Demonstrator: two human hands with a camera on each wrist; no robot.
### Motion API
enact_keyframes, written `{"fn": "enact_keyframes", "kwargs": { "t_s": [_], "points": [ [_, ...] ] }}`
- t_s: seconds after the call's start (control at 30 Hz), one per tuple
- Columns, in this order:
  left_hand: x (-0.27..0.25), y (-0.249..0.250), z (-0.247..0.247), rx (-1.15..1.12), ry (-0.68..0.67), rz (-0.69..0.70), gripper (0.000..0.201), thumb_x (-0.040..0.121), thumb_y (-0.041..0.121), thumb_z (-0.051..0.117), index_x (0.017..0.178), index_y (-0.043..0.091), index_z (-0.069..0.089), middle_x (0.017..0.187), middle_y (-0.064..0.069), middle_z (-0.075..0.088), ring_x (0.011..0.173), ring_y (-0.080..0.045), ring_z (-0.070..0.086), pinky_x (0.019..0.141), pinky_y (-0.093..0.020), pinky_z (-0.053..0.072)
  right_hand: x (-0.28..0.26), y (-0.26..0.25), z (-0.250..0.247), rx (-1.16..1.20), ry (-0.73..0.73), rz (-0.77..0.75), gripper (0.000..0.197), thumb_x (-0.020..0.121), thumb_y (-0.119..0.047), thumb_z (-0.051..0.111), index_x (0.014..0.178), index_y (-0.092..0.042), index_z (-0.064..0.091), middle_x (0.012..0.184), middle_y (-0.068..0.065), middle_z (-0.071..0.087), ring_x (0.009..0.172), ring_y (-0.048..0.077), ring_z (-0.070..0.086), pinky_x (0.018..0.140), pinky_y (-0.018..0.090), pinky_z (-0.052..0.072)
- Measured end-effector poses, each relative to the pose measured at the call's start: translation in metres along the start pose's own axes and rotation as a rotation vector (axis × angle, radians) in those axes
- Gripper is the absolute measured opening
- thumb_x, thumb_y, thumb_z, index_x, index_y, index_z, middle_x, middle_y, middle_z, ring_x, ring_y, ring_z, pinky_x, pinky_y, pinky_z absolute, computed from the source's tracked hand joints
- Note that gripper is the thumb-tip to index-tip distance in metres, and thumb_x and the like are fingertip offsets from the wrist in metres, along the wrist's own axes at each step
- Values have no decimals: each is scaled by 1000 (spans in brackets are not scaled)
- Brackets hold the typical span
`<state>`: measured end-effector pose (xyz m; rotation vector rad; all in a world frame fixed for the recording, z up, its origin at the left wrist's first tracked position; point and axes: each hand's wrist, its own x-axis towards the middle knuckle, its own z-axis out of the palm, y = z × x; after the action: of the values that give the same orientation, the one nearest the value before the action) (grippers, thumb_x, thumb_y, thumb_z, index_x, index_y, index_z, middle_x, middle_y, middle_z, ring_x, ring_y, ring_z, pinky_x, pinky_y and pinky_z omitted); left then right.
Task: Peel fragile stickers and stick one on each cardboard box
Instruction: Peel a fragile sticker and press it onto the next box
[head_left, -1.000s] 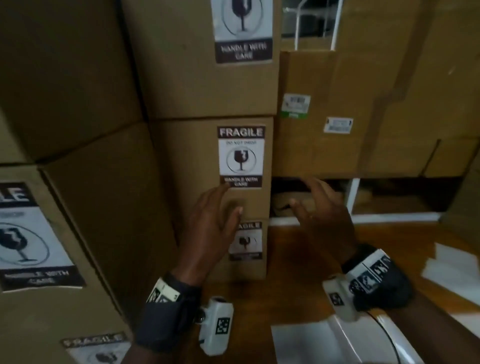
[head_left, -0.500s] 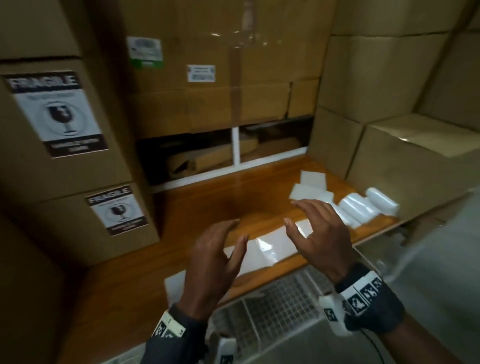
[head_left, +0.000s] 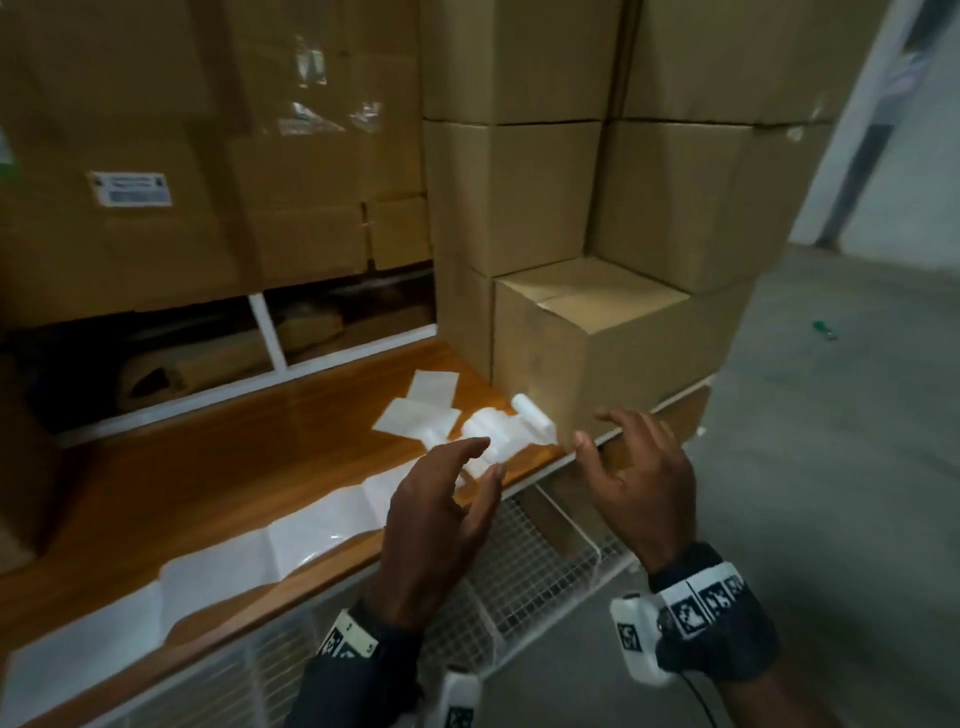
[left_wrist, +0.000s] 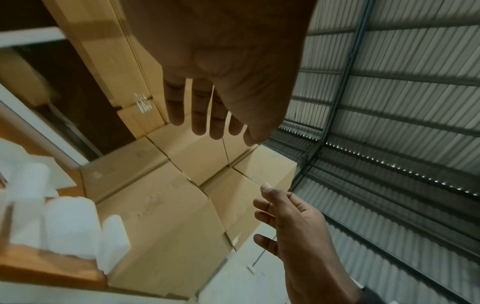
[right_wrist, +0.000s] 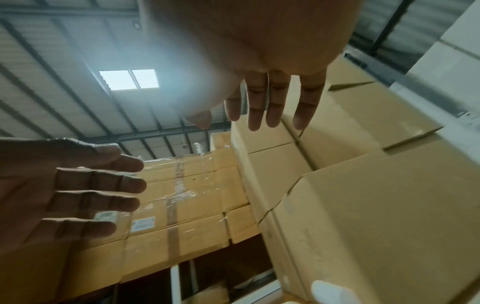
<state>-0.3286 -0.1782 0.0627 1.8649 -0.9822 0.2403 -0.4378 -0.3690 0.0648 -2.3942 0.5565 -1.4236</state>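
Observation:
Both hands are empty, their fingers spread and relaxed. My left hand (head_left: 485, 460) hovers over the wooden table's front edge (head_left: 332, 564), just short of the white sticker rolls (head_left: 530, 422). To its right, my right hand (head_left: 597, 431) hangs near the lower front corner of a plain cardboard box (head_left: 613, 358) with no sticker on it. The left wrist view shows the left fingers (left_wrist: 205, 117) straight, the right hand (left_wrist: 288, 216) below them, and the rolls (left_wrist: 70, 226) at the left. In the right wrist view the right fingers (right_wrist: 267, 107) point at the stacked boxes (right_wrist: 376, 226).
Loose white backing sheets (head_left: 415, 413) lie behind the rolls, and a long white backing strip (head_left: 291, 540) runs along the table's front. Unlabelled boxes (head_left: 519, 192) are stacked at the right, taped cartons (head_left: 208, 156) at the back. A white wire rack (head_left: 519, 571) sits under the table; grey floor (head_left: 841, 467) at right.
The view has swung right, from boxes bearing FRAGILE stickers to the unlabelled stack. Both empty hands have moved right and down towards the sticker rolls at the table's edge.

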Motion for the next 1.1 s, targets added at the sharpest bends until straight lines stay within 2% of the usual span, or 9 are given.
{"fn": "enact_keyframes", "kwargs": {
  "t_s": [0.23, 0.33, 0.4, 0.5, 0.6, 0.7, 0.9, 1.0, 1.1],
  "points": [
    [34, 25, 93, -43, -93, -18, 46, 94, 52, 57, 130, 25, 65, 131, 5, 68, 115, -10, 63, 89, -46, 60, 17, 99, -34, -40, 24, 159, 43, 92, -50, 55, 113, -15, 68, 109, 3, 71, 100, 22, 63, 80, 32, 50],
    [52, 26, 130, -71, -96, -40, 51, 91, 55, 56, 130, 23, 65, 130, 3, 68, 114, -9, 62, 90, -45, 60, 29, 141, -31, -49, 4, 209, 49, 91, -54, 53, 118, -16, 66, 112, 3, 69, 103, 20, 62, 82, 29, 47],
    [66, 24, 155, -82, -82, -53, 55, 90, 56, 56, 131, 21, 65, 129, 0, 68, 113, -10, 62, 89, -45, 60, 40, 168, -23, -53, -19, 248, 51, 91, -56, 53, 121, -16, 65, 114, 4, 68, 105, 21, 62, 83, 29, 46],
    [91, 12, 192, -85, -41, -82, 55, 90, 54, 60, 132, 19, 64, 130, -3, 68, 115, -16, 63, 87, -48, 60, 63, 212, -3, -42, -70, 303, 53, 90, -55, 58, 127, -16, 62, 121, 4, 67, 110, 22, 61, 89, 36, 52],
    [118, -3, 225, -62, 0, -115, 62, 90, 60, 58, 137, 19, 58, 137, -5, 63, 119, -20, 61, 89, -50, 59, 89, 255, 21, -45, -142, 331, 58, 92, -56, 61, 134, -16, 57, 129, 5, 64, 116, 22, 60, 93, 41, 53],
    [139, -14, 248, -48, 60, -158, 73, 88, 67, 56, 142, 19, 52, 144, -7, 57, 124, -23, 58, 91, -52, 58, 115, 291, 41, -39, -234, 376, 62, 92, -56, 62, 139, -17, 53, 136, 5, 59, 122, 23, 57, 98, 43, 51],
    [160, -31, 279, 18, 116, -290, 86, 87, 71, 59, 152, 20, 37, 154, -10, 46, 133, -29, 54, 96, -56, 56, 158, 336, 76, 44, -367, 432, 78, 90, -59, 64, 151, -16, 39, 150, 8, 45, 132, 25, 50, 103, 47, 49],
    [166, -34, 290, 36, 119, -370, 88, 84, 61, 64, 155, 20, 32, 155, -10, 46, 133, -30, 54, 100, -56, 54, 170, 346, 91, 111, -435, 456, 84, 89, -58, 67, 153, -16, 33, 153, 8, 41, 135, 26, 47, 106, 48, 47],
    [170, -30, 296, 19, 129, -406, 80, 90, 43, 72, 157, 23, 32, 149, -7, 53, 128, -26, 59, 97, -52, 56, 174, 353, 99, 191, -446, 466, 82, 87, -54, 72, 149, -13, 39, 146, 7, 46, 130, 26, 49, 103, 41, 47]
  ]
}}
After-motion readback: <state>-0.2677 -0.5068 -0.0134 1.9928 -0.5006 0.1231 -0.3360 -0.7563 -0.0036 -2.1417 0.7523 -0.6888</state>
